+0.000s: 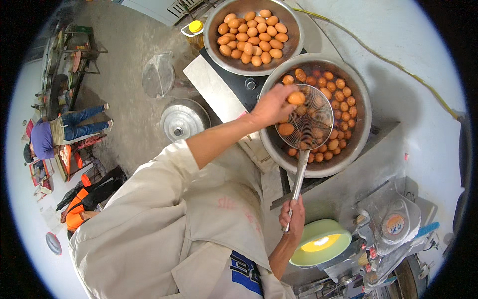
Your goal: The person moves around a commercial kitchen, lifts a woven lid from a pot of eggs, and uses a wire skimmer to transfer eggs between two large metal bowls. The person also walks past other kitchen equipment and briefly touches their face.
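Observation:
My left hand (275, 106), slightly blurred, pinches a brown egg (296, 98) between thumb and fingers. It is over the upper left of a round wire skimmer (310, 121). Another egg (286, 129) shows at the skimmer's left side. Lower down, my right hand (295, 216) grips the skimmer's long metal handle (300, 175). The wire bowl hangs over a wide metal basin (364, 123), where many brown eggs (344, 106) sit in dark liquid. A second metal basin (211, 56), above it in the view, holds a heap of brown eggs (253, 31) without visible liquid.
Both basins stand on a black stove (239, 80) with a knob (250, 84). A green bowl (325, 258) is beside my right forearm. On the left are a lidded metal pot (185, 121) and an oil jug (195, 37). Two other people (43, 138) are farther left.

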`<state>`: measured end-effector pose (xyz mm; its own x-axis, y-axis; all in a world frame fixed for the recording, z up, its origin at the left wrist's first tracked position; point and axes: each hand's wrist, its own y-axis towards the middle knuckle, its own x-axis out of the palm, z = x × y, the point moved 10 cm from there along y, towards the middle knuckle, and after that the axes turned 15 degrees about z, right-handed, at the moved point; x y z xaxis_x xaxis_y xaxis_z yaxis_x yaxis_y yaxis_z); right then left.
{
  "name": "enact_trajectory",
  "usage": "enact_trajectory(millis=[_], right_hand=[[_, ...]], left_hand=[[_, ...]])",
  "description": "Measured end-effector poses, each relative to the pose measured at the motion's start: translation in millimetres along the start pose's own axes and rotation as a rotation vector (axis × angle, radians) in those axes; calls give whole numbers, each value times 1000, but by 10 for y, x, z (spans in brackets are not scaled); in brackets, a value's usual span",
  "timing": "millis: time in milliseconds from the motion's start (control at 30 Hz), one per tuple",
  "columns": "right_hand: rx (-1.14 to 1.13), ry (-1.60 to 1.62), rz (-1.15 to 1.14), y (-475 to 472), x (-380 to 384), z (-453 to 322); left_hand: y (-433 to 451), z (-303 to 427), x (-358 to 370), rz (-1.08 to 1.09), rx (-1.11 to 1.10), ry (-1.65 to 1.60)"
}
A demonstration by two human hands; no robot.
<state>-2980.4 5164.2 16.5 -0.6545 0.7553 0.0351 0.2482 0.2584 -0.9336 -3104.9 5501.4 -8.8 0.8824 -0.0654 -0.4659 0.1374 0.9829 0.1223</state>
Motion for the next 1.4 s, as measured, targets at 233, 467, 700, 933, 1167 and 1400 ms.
enact_trajectory(millis=[233, 467, 700, 933, 1167, 1400], right_hand=[[42, 76, 1, 10, 95, -23], [33, 111, 78, -135, 229, -128], [24, 130, -7, -121, 313, -151], [5, 121, 2, -138, 414, -275], [-47, 124, -28, -119, 517, -288], [-32, 100, -14, -67, 571, -288]], left_hand=[[960, -1302, -1247, 217, -132, 437], [1393, -2087, -1003, -157, -234, 910], [1257, -1466, -896, -259, -82, 937], [55, 355, 126, -250, 539, 358], [-50, 250, 478, -314, 591, 743], [14, 43, 501, -389, 366, 567]])
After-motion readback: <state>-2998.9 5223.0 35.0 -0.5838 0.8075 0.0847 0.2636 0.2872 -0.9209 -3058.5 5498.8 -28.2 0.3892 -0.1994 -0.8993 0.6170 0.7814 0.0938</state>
